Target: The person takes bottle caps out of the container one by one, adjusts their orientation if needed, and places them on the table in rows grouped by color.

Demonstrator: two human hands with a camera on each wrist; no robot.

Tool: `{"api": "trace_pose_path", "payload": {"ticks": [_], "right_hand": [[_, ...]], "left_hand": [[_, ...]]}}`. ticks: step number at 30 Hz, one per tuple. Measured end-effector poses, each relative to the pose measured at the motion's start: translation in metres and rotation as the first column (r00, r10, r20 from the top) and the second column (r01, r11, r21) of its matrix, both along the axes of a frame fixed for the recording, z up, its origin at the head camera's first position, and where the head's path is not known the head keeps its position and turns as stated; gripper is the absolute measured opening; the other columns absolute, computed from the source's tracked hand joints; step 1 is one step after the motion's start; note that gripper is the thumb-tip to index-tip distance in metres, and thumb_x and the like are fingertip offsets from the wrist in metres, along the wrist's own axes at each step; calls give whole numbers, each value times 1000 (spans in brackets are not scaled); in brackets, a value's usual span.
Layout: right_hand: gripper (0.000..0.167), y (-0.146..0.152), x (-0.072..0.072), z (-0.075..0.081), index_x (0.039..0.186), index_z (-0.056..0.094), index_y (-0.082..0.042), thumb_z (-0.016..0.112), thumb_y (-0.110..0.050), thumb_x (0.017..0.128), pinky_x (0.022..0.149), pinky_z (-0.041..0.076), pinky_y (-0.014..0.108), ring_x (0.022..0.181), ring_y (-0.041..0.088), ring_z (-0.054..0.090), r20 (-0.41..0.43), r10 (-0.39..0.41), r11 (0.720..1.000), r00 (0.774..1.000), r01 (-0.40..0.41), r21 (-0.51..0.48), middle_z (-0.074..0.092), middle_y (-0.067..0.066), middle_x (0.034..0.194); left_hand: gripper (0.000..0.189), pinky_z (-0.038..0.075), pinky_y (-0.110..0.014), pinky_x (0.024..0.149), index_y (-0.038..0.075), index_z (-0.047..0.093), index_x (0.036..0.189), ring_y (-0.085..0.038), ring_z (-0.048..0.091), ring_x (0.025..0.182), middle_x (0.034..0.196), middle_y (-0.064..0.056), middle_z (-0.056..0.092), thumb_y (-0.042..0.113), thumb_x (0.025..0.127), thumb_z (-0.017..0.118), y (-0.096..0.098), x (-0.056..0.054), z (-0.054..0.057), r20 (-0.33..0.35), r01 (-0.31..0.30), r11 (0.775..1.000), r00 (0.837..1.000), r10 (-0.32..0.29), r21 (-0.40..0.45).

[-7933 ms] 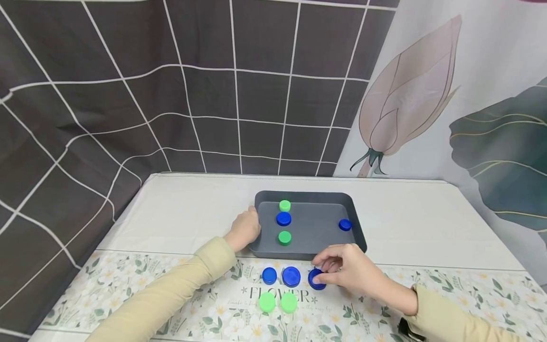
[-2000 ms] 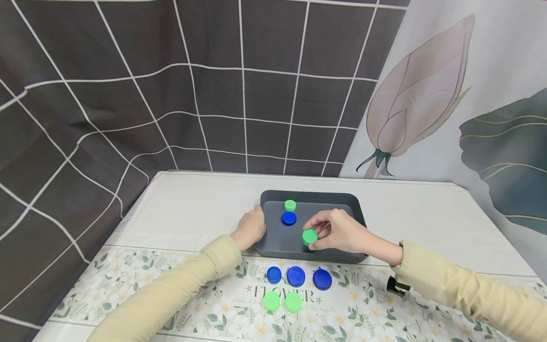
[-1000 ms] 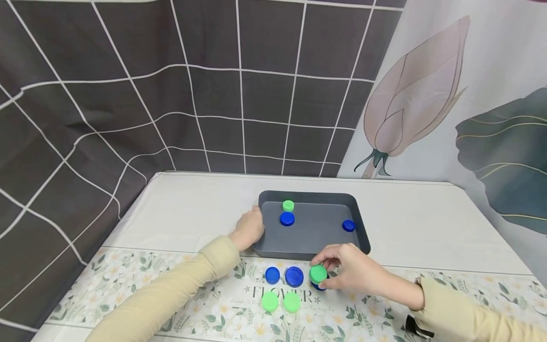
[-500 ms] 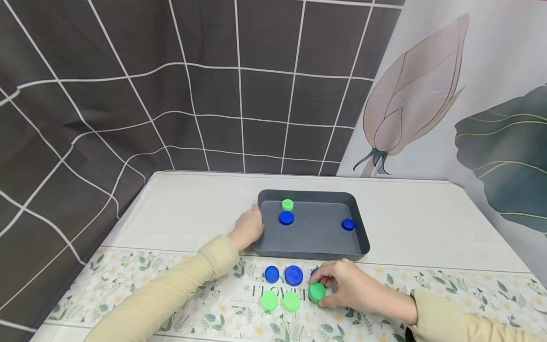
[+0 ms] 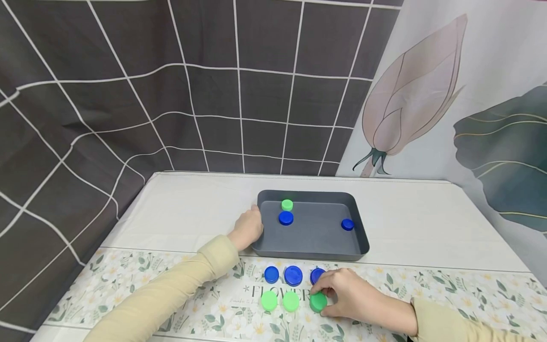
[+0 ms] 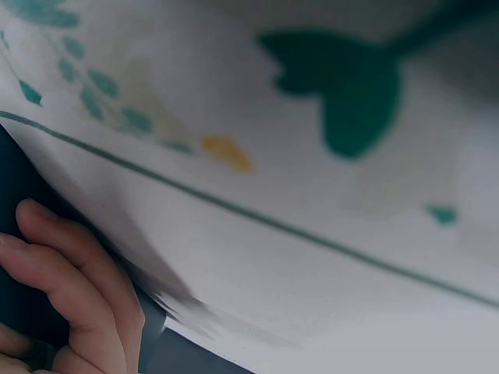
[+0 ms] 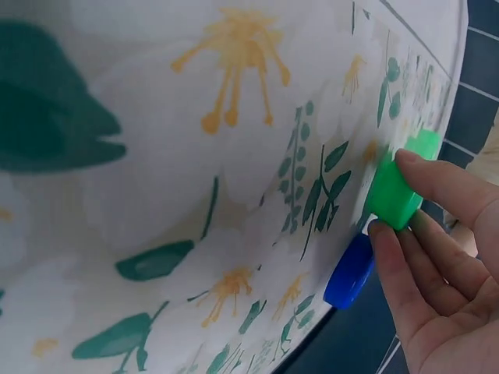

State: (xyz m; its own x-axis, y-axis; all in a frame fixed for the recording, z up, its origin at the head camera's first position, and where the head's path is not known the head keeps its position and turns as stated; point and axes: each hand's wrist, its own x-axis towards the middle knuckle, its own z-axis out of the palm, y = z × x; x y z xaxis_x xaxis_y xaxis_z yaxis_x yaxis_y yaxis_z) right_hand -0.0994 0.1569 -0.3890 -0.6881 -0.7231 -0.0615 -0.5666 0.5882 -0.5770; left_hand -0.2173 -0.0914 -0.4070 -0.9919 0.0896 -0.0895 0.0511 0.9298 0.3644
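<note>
My right hand [image 5: 352,297] pinches a green bottle cap [image 5: 318,302] between thumb and fingers at the cloth, at the right end of a row with two lighter green caps [image 5: 291,301]. Behind them lies a row of three blue caps [image 5: 293,275]; the rightmost blue cap [image 5: 316,274] is partly covered by my fingers. In the right wrist view the held green cap [image 7: 394,191] is close to a blue cap [image 7: 350,270]. My left hand [image 5: 249,227] grips the left rim of a dark grey tray [image 5: 316,244]; its fingers [image 6: 86,288] look curled in the left wrist view.
Inside the tray are a small green cap [image 5: 287,205], a blue cap [image 5: 286,218] beside it, and another blue cap [image 5: 348,224] at the right. A floral cloth [image 5: 205,304] covers the table's front. A dark grid curtain [image 5: 205,95] hangs behind.
My right hand let go of the rightmost blue cap, took a green cap from the tray and brought it toward me to the green row. My left hand stays at the tray.
</note>
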Motion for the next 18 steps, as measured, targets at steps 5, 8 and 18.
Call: {"api": "trace_pose_path", "payload": {"ticks": [5, 8, 18], "right_hand": [[32, 0, 0, -3, 98, 74, -16, 85, -19, 69, 62, 48, 13, 73, -8, 50, 1, 23, 1000, 1000, -23, 2, 68, -13, 91], [32, 0, 1, -4, 100, 74, -16, 85, -20, 69, 63, 48, 13, 74, -9, 51, -7, 34, 999, 999, -33, 6, 68, -13, 92], [35, 0, 0, -5, 101, 74, -15, 85, -21, 69, 59, 45, 11, 69, -9, 48, -13, 36, 999, 999, -36, 10, 64, -17, 85]], "left_hand": [[38, 51, -24, 47, -16, 42, 127, -20, 60, 57, 76, -20, 63, 1, 93, 47, 0, 0, 0, 1, 3, 1000, 1000, -3, -3], [42, 50, -23, 46, -17, 39, 130, -19, 59, 55, 74, -19, 62, 1, 93, 48, 0, 1, 1, 8, 8, 1000, 1000, -8, -3], [36, 51, -23, 47, -16, 43, 125, -20, 60, 57, 75, -20, 62, 0, 93, 47, 0, 3, 4, 3, 5, 1000, 1000, -5, 7]]}}
